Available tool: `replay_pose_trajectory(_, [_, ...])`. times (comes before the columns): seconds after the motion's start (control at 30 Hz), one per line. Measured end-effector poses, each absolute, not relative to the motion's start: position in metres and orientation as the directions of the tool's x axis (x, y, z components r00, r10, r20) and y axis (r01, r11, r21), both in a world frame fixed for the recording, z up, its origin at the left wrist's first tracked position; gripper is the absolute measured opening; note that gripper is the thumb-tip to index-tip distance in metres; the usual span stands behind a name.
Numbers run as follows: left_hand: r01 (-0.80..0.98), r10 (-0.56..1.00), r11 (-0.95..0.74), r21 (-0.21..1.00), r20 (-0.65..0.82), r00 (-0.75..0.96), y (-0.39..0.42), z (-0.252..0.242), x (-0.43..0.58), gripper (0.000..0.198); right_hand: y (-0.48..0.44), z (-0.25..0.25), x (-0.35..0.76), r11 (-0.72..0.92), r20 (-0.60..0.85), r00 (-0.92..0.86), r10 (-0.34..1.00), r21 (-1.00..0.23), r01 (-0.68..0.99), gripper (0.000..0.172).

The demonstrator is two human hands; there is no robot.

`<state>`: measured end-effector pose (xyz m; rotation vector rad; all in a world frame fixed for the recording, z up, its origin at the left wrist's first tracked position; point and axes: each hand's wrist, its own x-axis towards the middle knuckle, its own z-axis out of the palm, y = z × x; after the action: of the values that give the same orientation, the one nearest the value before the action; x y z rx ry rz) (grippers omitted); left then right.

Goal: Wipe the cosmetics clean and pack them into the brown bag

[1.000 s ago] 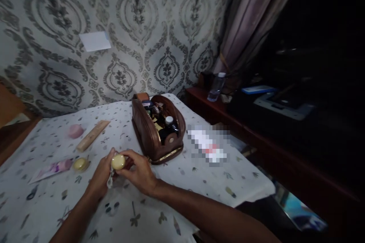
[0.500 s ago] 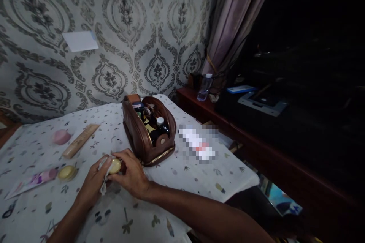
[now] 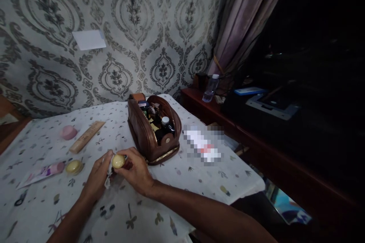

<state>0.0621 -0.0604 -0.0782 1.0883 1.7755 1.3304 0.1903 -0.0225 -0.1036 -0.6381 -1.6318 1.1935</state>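
My right hand [image 3: 137, 172] grips a small round yellow jar [image 3: 118, 161] just above the patterned tablecloth [image 3: 176, 182]. My left hand [image 3: 97, 178] is closed on a bit of white cloth or tissue [image 3: 108, 177] pressed against the jar's side. An open brown leather toiletry bag [image 3: 152, 129] full of small bottles stands just behind and to the right of my hands. To the left lie a yellow lid [image 3: 74, 167] and a pink tube [image 3: 42, 171].
A wooden comb [image 3: 87, 141] and a pink round object [image 3: 68, 132] lie at the back left. A blurred white pack [image 3: 203, 145] lies right of the bag. A dark red shelf [image 3: 256, 136] with a water bottle [image 3: 210, 89] runs along the right, past the table's edge.
My hands keep turning the jar against the cloth in the same spot. The view has swung slightly left and back; nothing on the table has moved.
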Motion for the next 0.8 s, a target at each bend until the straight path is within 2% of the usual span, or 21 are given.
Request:
replay_pose_trajectory(0.1, [0.198,0.945,0.097,0.975,-0.028,-0.326,-0.060,-0.081,0.059,0.053,-0.022,-0.102,0.192,0.405,0.419,-0.399,0.815,-0.906,-0.125,0.039])
replay_pose_trajectory(0.33, [0.219,0.955,0.015,0.976,0.050,-0.291,-0.060,-0.084,0.059,0.046,-0.018,-0.105,0.190,0.442,0.455,-0.397,0.797,-0.888,-0.131,0.038])
replay_pose_trajectory(0.47, [0.218,0.951,0.026,0.976,0.043,-0.307,-0.059,-0.086,0.059,0.045,-0.017,-0.109,0.188,0.379,0.366,-0.377,0.851,-0.925,-0.044,0.042])
replay_pose_trajectory(0.57, [0.190,0.940,0.033,0.981,0.034,-0.339,-0.058,-0.088,0.057,0.045,-0.017,-0.109,0.188,0.340,0.320,-0.382,0.867,-0.940,-0.017,0.035])
replay_pose_trajectory(0.67, [0.196,0.936,0.019,0.980,0.051,-0.347,-0.058,-0.090,0.056,0.045,-0.017,-0.106,0.189,0.397,0.386,-0.381,0.840,-0.916,-0.053,0.029])
replay_pose_trajectory(0.8, [0.198,0.955,-0.028,0.980,0.085,-0.285,-0.059,-0.090,0.056,0.043,-0.017,-0.103,0.190,0.448,0.452,-0.407,0.794,-0.887,-0.110,0.034])
